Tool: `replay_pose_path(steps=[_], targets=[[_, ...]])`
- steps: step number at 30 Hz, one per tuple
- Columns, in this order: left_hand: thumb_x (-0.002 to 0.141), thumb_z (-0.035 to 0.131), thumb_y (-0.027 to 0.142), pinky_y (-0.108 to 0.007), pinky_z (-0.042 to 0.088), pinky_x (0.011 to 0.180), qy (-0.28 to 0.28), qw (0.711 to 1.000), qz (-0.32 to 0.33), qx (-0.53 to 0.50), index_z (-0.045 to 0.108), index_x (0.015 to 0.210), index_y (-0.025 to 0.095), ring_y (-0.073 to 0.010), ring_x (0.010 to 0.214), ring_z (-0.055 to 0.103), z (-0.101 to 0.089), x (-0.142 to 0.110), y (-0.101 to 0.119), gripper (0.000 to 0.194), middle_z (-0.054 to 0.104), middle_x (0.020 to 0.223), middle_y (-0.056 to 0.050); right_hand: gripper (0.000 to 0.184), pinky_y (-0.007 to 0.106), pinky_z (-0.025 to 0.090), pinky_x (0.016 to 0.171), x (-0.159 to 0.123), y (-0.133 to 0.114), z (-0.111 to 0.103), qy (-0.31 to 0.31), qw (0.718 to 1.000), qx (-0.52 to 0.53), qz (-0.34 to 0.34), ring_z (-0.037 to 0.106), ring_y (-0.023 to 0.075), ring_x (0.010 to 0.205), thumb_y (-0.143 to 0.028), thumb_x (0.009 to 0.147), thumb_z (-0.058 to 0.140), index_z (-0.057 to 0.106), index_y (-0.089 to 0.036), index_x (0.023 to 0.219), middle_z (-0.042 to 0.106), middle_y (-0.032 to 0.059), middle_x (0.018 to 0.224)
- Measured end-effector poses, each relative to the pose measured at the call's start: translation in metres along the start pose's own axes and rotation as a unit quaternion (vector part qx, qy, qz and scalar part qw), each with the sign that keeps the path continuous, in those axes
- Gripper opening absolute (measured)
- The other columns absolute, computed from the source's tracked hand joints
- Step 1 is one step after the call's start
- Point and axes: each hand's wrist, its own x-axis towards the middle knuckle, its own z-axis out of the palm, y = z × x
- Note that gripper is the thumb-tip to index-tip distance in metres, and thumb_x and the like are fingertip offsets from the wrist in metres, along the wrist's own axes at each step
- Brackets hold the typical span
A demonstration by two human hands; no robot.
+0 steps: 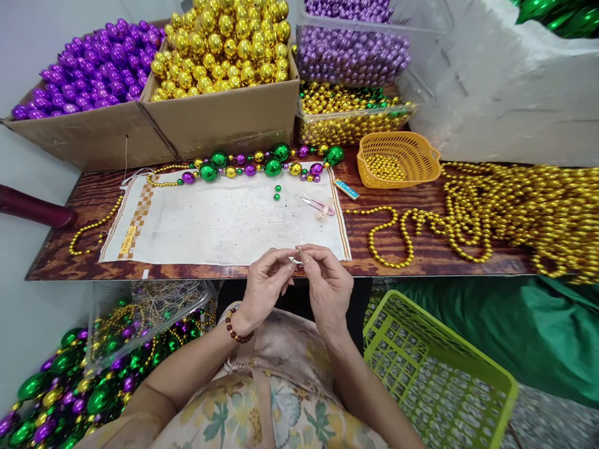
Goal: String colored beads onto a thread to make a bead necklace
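Observation:
My left hand point(265, 284) and my right hand point(327, 284) meet at the table's front edge, fingertips pinched together on a thin white thread point(294, 232); a small needle-like tip seems to show between them. The thread loops up over the white cloth point(219, 218). A strand of green, gold and purple beads point(262, 163) lies along the cloth's far edge. Two small green beads point(277, 191) and pink-handled scissors point(318, 204) rest on the cloth.
Cardboard boxes of purple balls point(93, 68) and gold balls point(224, 43) stand at the back. An orange basket point(397, 159) holds small gold beads. Gold bead strings point(515, 212) pile at the right. A green crate point(440, 380) and finished bead strands point(70, 386) lie below the table.

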Motion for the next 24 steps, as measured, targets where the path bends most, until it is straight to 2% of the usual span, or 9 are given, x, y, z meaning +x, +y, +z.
replay_pose_path(steps=[3, 6, 10, 14, 16, 18, 20, 22, 24], targets=[[0.089, 0.069, 0.033, -0.018, 0.041, 0.049, 0.003, 0.998, 0.048, 0.044, 0.076, 0.108, 0.022, -0.0062, 0.058, 0.053, -0.001, 0.000, 0.001, 0.023, 0.059, 0.082, 0.000, 0.016, 0.030, 0.053, 0.076, 0.000, -0.001, 0.000, -0.007, 1.000, 0.000, 0.006, 0.066, 0.0183, 0.090, -0.032, 0.093, 0.063, 0.069, -0.020, 0.085, 0.070, 0.0049, 0.096], [0.093, 0.064, 0.028, -0.021, 0.047, 0.061, -0.010, 0.982, 0.137, 0.131, 0.077, 0.108, 0.024, -0.0091, 0.065, 0.056, -0.007, 0.003, 0.004, 0.021, 0.061, 0.082, -0.002, 0.017, 0.031, 0.053, 0.076, 0.002, -0.001, -0.002, -0.010, 1.000, 0.010, 0.020, 0.066, 0.0185, 0.088, -0.034, 0.091, 0.065, 0.070, -0.020, 0.085, 0.071, 0.0049, 0.094], [0.097, 0.053, 0.021, -0.023, 0.046, 0.067, -0.072, 0.930, 0.242, 0.267, 0.077, 0.112, 0.025, -0.0126, 0.073, 0.057, -0.019, 0.013, 0.010, 0.028, 0.061, 0.083, -0.005, 0.017, 0.033, 0.053, 0.081, 0.007, 0.002, -0.010, -0.024, 0.997, 0.043, 0.053, 0.066, 0.0185, 0.086, -0.036, 0.087, 0.069, 0.071, -0.020, 0.084, 0.072, 0.0044, 0.092], [0.098, 0.046, 0.017, -0.024, 0.043, 0.067, -0.154, 0.869, 0.262, 0.390, 0.075, 0.114, 0.025, -0.0136, 0.073, 0.055, -0.029, 0.023, 0.017, 0.034, 0.060, 0.084, -0.006, 0.019, 0.032, 0.054, 0.076, 0.015, 0.008, -0.011, -0.078, 0.988, 0.085, 0.101, 0.065, 0.0168, 0.078, -0.037, 0.082, 0.072, 0.070, -0.020, 0.077, 0.072, 0.0023, 0.083], [0.098, 0.045, 0.015, -0.023, 0.043, 0.067, -0.185, 0.847, 0.257, 0.428, 0.074, 0.115, 0.026, -0.0137, 0.073, 0.055, -0.031, 0.027, 0.020, 0.036, 0.060, 0.084, -0.005, 0.018, 0.031, 0.054, 0.074, 0.023, 0.013, -0.008, -0.081, 0.987, 0.093, 0.106, 0.065, 0.0163, 0.075, -0.035, 0.079, 0.073, 0.069, -0.019, 0.072, 0.071, 0.0011, 0.076], [0.098, 0.044, 0.015, -0.023, 0.042, 0.066, -0.197, 0.834, 0.255, 0.448, 0.073, 0.116, 0.025, -0.0135, 0.073, 0.055, -0.034, 0.031, 0.023, 0.036, 0.060, 0.084, -0.005, 0.015, 0.032, 0.054, 0.075, 0.035, 0.020, -0.012, -0.008, 0.990, 0.103, 0.091, 0.066, 0.0159, 0.074, -0.031, 0.078, 0.072, 0.068, -0.019, 0.071, 0.070, 0.0006, 0.075], [0.099, 0.043, 0.015, -0.023, 0.042, 0.065, -0.185, 0.827, 0.264, 0.460, 0.072, 0.118, 0.022, -0.0134, 0.071, 0.055, -0.037, 0.037, 0.025, 0.035, 0.060, 0.084, -0.005, 0.012, 0.034, 0.054, 0.076, 0.051, 0.025, -0.033, 0.145, 0.983, 0.095, 0.054, 0.066, 0.0159, 0.071, -0.027, 0.077, 0.071, 0.068, -0.019, 0.070, 0.071, 0.0008, 0.074], [0.100, 0.044, 0.016, -0.023, 0.042, 0.064, -0.148, 0.825, 0.281, 0.467, 0.071, 0.119, 0.019, -0.0128, 0.069, 0.054, -0.039, 0.043, 0.029, 0.034, 0.058, 0.082, -0.005, 0.012, 0.036, 0.053, 0.074, 0.064, 0.027, -0.070, 0.309, 0.950, 0.047, 0.006, 0.066, 0.0171, 0.069, -0.021, 0.076, 0.072, 0.067, -0.018, 0.065, 0.069, 0.0013, 0.070], [0.100, 0.045, 0.016, -0.023, 0.042, 0.063, -0.104, 0.823, 0.300, 0.471, 0.071, 0.118, 0.018, -0.0122, 0.067, 0.053, -0.037, 0.049, 0.035, 0.032, 0.057, 0.081, -0.004, 0.019, 0.038, 0.049, 0.078, 0.070, 0.026, -0.110, 0.371, 0.929, 0.020, 0.002, 0.066, 0.0197, 0.075, -0.013, 0.073, 0.074, 0.065, -0.019, 0.057, 0.066, 0.0014, 0.065]])
